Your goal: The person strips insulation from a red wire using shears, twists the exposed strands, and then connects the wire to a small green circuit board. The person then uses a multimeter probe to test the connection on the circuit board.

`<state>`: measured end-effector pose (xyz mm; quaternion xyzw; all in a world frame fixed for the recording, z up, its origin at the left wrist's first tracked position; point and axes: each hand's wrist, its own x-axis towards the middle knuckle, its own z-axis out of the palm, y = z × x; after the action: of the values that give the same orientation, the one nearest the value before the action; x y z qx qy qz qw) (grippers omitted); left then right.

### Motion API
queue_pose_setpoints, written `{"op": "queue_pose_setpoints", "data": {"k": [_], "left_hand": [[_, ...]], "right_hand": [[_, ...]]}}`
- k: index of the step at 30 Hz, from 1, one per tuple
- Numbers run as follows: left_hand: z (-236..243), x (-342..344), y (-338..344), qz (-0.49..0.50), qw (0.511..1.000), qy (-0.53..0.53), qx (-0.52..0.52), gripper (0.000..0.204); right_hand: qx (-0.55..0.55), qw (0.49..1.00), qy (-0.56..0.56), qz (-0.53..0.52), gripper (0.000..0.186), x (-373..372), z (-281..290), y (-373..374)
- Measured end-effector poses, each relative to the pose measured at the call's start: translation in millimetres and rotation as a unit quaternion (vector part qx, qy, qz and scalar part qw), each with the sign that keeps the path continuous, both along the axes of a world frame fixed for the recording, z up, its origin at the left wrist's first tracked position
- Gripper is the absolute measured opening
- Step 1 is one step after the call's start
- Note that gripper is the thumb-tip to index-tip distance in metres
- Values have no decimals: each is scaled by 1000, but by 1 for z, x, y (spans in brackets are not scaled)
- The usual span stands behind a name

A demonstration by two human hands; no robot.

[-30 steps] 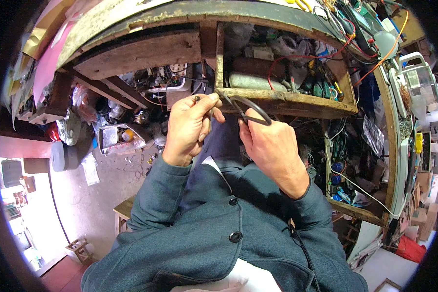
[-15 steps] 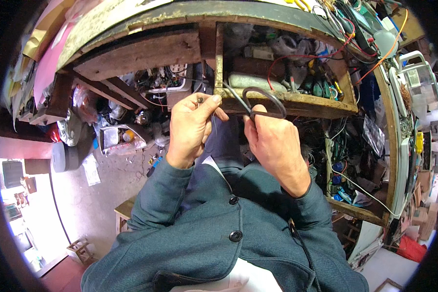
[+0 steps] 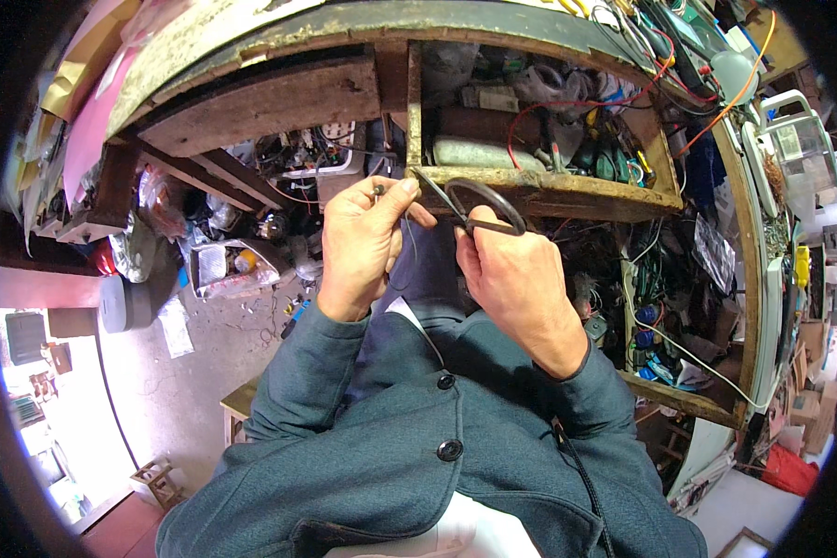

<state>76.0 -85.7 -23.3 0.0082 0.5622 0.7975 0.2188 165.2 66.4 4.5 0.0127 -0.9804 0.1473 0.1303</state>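
My left hand point(image 3: 358, 244) pinches a thin dark wire point(image 3: 414, 242) with a small dark part at one end, poking up beside the thumb; the wire hangs down below the fingertips. My right hand point(image 3: 511, 288) is closed around dark-handled scissors point(image 3: 488, 206), with one large loop above my knuckles. The steel blades angle up and left, their tips close to my left fingertips and the wire; whether they touch cannot be told. Both hands are in front of a worn wooden bench, over my dark trousers.
The bench point(image 3: 567, 191) has open compartments stuffed with cables, tools and bags, and leads point(image 3: 740, 88) trail on its top. A foil-lined box point(image 3: 223, 262) and bags lie at left on the floor point(image 3: 167, 391), near a wooden stool point(image 3: 234, 400). A clear plastic container point(image 3: 798, 163) is at right.
The scissors and my right hand shifted right about half a second ago and have since come back left, blades toward my left hand. My left hand has moved only slightly.
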Motion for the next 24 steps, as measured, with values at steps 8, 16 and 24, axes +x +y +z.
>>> {"op": "queue_pose_setpoints", "data": {"k": [8, 16, 24], "left_hand": [[-5, -1, 0, -10, 1000, 2, 6, 21], [-2, 0, -1, -5, 1000, 2, 13, 22], [-2, 1, -1, 2, 1000, 25, -5, 19]], "right_hand": [[10, 1000, 14, -1, 19, 0, 0, -3], [13, 1000, 16, -2, 18, -1, 1, -2], [4, 999, 23, -30, 18, -2, 2, 7]]}}
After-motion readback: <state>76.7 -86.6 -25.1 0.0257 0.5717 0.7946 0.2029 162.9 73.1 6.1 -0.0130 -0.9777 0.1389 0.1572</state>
